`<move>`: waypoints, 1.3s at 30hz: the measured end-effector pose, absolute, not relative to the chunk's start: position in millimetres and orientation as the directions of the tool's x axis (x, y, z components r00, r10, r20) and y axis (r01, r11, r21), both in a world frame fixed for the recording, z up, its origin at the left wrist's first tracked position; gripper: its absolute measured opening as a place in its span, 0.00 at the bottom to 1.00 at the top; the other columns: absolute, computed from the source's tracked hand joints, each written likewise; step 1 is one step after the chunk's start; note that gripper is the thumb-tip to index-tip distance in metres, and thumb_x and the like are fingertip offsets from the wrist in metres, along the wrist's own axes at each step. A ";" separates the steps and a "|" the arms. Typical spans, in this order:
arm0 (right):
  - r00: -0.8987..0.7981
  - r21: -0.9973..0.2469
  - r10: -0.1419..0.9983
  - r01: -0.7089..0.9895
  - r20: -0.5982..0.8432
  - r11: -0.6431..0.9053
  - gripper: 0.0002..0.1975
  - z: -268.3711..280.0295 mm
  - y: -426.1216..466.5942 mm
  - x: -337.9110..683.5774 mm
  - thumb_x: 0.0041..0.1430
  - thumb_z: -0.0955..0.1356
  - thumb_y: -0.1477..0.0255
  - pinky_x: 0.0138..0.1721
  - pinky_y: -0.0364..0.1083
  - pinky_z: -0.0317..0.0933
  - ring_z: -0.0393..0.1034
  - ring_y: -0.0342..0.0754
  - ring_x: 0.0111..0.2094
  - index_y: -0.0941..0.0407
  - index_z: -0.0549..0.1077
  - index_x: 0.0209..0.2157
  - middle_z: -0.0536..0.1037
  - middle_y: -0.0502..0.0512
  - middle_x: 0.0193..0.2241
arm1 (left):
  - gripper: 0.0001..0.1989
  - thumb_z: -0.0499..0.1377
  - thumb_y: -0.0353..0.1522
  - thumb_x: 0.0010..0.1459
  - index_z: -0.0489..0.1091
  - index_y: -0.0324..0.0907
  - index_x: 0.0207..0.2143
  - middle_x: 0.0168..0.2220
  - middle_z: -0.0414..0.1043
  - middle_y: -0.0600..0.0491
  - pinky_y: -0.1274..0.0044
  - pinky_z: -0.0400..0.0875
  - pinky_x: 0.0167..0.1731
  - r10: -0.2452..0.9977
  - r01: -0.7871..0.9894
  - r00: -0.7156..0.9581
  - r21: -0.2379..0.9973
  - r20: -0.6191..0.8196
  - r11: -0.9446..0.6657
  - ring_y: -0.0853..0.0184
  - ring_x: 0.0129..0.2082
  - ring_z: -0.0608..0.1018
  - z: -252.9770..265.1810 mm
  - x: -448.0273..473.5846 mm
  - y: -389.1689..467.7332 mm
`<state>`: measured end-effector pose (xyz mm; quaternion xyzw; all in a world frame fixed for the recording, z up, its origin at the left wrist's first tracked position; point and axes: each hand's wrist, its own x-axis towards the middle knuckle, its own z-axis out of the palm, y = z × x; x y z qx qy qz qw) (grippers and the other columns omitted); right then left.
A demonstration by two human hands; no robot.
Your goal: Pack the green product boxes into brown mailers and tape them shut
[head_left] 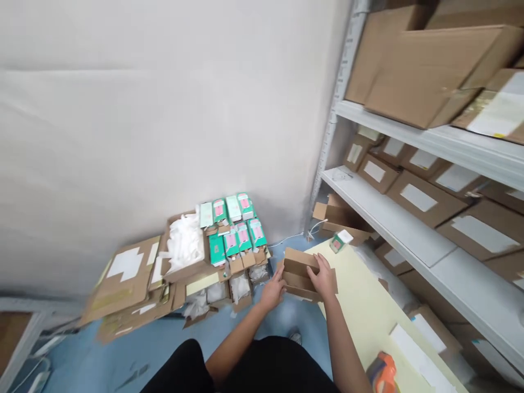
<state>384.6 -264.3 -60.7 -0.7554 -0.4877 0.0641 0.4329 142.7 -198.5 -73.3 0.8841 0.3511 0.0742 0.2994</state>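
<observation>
A small brown cardboard box (pixel 300 257) with its flaps raised is between my two hands, its top facing me. My left hand (pixel 273 291) grips the box's left edge, with thumb and fingers closed round the cardboard. On the opposite side, my right hand (pixel 325 279) holds the right end, its fingers reaching over the flap into the opening. No contents show inside the box. Just beyond my right hand, a small green and white carton (pixel 340 241) stands on the pale yellow tabletop (pixel 360 292).
Green and pink cartons (pixel 243 236) stand in rows at left beside a box of white items (pixel 186 240). Flattened cardboard (pixel 126 273) lies further left. An orange tape dispenser (pixel 383 371) sits on the table. Shelving (pixel 380 218) with labelled boxes lines the right.
</observation>
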 end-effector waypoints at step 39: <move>0.106 -0.380 0.987 0.914 -0.117 -0.143 0.18 -28.6 70.3 -165.9 0.60 0.66 0.80 0.47 0.44 0.65 0.78 0.54 0.47 0.62 0.81 0.49 0.84 0.67 0.45 | 0.09 0.59 0.26 0.64 0.77 0.45 0.42 0.75 0.49 0.50 0.53 0.63 0.66 0.975 0.739 0.219 0.644 0.047 -0.197 0.49 0.73 0.56 -70.3 -348.2 -169.8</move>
